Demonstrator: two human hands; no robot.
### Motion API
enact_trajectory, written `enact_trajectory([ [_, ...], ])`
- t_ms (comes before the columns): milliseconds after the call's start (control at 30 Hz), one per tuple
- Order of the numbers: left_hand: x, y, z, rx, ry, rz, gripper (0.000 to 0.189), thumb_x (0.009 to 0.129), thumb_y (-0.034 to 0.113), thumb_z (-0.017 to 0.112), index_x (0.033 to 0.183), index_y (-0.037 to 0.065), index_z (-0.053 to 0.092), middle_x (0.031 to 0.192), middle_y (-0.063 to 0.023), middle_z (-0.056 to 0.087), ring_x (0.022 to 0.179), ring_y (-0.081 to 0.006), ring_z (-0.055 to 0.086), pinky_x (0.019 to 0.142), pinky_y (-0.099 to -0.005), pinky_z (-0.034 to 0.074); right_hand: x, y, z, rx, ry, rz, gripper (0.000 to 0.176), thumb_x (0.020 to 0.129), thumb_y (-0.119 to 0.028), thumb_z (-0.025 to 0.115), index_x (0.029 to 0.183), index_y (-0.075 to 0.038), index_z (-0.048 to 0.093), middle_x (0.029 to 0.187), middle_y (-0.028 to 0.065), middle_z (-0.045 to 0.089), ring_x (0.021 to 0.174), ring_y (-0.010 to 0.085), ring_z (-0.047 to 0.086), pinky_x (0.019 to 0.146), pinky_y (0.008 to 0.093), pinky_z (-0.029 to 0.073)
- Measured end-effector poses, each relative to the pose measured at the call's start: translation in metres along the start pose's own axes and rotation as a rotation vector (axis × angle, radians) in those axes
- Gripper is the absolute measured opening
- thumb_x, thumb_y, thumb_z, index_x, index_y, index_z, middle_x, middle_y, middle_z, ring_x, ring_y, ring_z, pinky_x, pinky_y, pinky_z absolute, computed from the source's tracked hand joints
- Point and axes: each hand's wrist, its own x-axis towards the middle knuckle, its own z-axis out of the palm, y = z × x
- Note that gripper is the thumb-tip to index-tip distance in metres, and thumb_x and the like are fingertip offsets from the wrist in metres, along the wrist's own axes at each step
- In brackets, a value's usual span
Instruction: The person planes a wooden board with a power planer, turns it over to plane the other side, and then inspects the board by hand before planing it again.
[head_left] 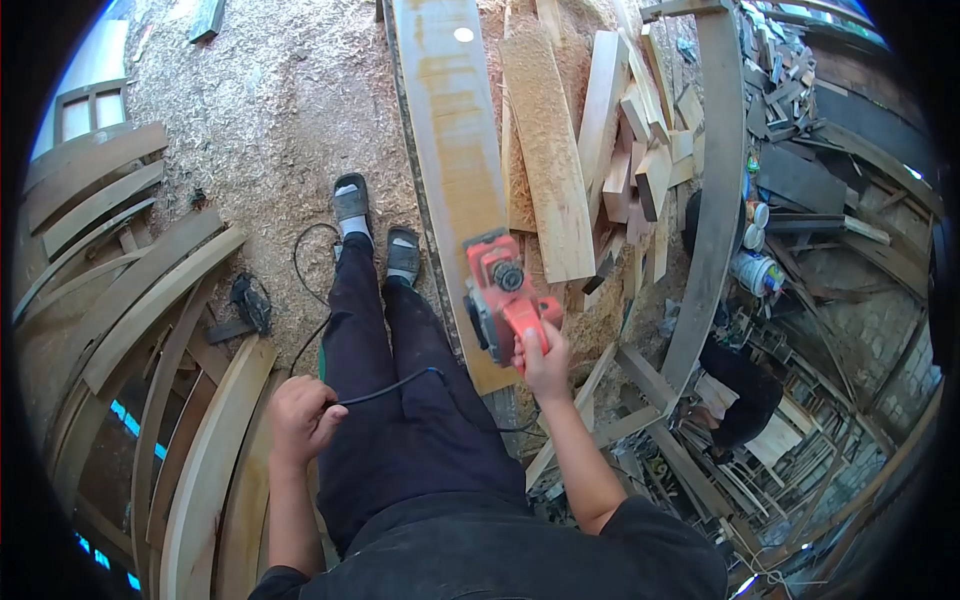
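Note:
A red electric planer point(503, 290) rests on a long wooden board point(455, 150), near the board's end closest to my body. My right hand point(543, 362) is wrapped round the planer's rear handle. Off to the left of my legs, my left hand point(304, 415) holds a black power cord point(390, 388), its fingers closed on it. From there the cord runs across my thighs toward the right. Yellowish-brown patches mark the board's pale surface.
Rough planks point(548, 160) and cut blocks lie right of the board. Curved timbers point(215, 470) are stacked at left. My sandalled feet stand on shavings point(270, 120). A long beam point(715, 200) stretches along the right. Beyond it are a bucket point(757, 270) and a partly visible person point(745, 395).

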Motion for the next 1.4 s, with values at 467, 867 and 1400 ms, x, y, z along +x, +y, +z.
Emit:
enact_trajectory([
  [467, -0.005, -0.006, 0.015, 0.027, -0.054, -0.049, 0.053, 0.095, 0.051, 0.069, 0.075, 0.003, 0.059, 0.063, -0.0095, 0.047, 0.059, -0.0300, 0.051, 0.058, -0.0413, 0.039, -0.008, 0.034, 0.018, -0.110, 0.048, -0.083, 0.025, 0.100, -0.022, 0.061, 0.085, -0.002, 0.065, 0.065, 0.0059, 0.062, 0.058, 0.0166, 0.061, 0.058, 0.0338, 0.048],
  [867, 0.028, -0.036, -0.022, -0.050, 0.096, -0.109, 0.061, 0.102, 0.056, 0.059, 0.075, 0.001, 0.053, 0.065, -0.0101, 0.042, 0.059, -0.0292, 0.046, 0.057, -0.0407, 0.034, 0.086, -0.057, 0.072, -0.115, 0.106, -0.126, 0.027, 0.100, -0.022, 0.062, 0.084, -0.001, 0.067, 0.065, 0.0075, 0.064, 0.057, 0.0160, 0.063, 0.055, 0.0342, 0.049],
  [1400, 0.091, -0.081, -0.115, -0.124, 0.261, -0.225, 0.059, 0.108, 0.053, 0.050, 0.084, -0.001, 0.056, 0.073, -0.0097, 0.049, 0.066, -0.0244, 0.050, 0.061, -0.0362, 0.036, 0.252, -0.246, 0.171, -0.023, 0.105, -0.136, 0.042, 0.102, -0.036, 0.063, 0.083, 0.001, 0.064, 0.064, 0.0020, 0.060, 0.046, 0.0083, 0.053, 0.042, 0.0260, 0.043],
])
